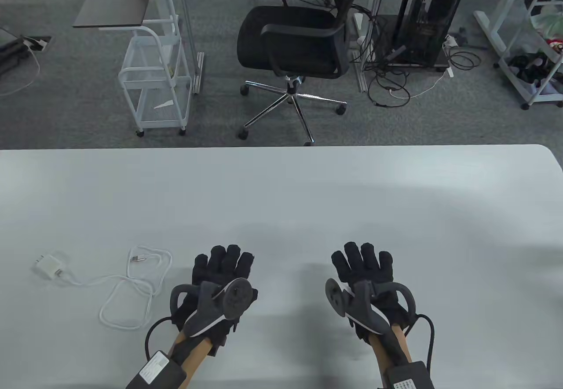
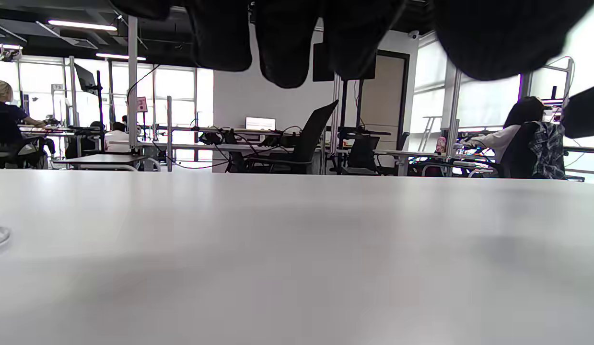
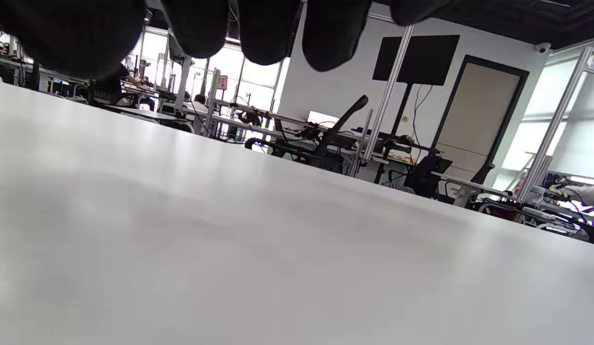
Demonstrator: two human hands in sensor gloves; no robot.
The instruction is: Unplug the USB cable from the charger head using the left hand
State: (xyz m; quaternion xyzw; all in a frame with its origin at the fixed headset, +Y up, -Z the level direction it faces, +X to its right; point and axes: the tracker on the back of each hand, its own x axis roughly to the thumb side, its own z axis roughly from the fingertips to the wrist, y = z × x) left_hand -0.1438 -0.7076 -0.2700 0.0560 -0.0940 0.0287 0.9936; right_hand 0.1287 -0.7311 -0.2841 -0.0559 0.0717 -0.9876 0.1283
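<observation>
Two things matter most to us: the white charger head lies far left on the table, and its USB cable loops rightward toward our left hand. That hand is the nearer one. It rests flat, fingers spread, holding nothing, just beside the loops. Our right hand lies flat and empty too, well apart. Beyond the smooth white table stands a black office chair on gray carpet.

The table view looks steeply down on the white table; both wrist views skim low over it toward 12 o'clock (right one tilted).
</observation>
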